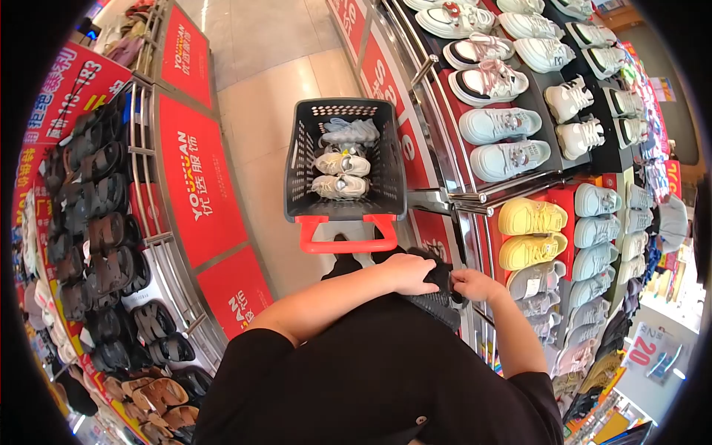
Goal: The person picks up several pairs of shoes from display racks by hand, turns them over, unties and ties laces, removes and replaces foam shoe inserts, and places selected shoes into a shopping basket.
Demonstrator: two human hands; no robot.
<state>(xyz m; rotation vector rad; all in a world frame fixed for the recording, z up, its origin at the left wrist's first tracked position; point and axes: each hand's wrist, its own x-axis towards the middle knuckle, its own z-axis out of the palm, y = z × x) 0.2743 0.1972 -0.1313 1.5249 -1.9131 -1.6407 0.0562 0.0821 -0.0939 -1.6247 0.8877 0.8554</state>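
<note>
Close to my body, my left hand (412, 274) is closed on a black shoe (437, 298) with a textured surface, its details partly hidden by my fingers. My right hand (475, 284) pinches the dark edge of it from the other side. In front of me stands a black perforated shopping basket (291, 174) with a red handle (348, 246), which neither hand touches. Inside it lie a pair of cream sneakers (341, 176) and pale blue-grey shoes (350, 132).
To the right, a metal rack (460, 199) holds white sneakers (486, 81), yellow sneakers (532, 216) and pale blue ones (500, 124). Dark sandals (111, 230) fill the left rack, above red sign panels (199, 174). A tiled aisle (282, 81) runs ahead between the racks.
</note>
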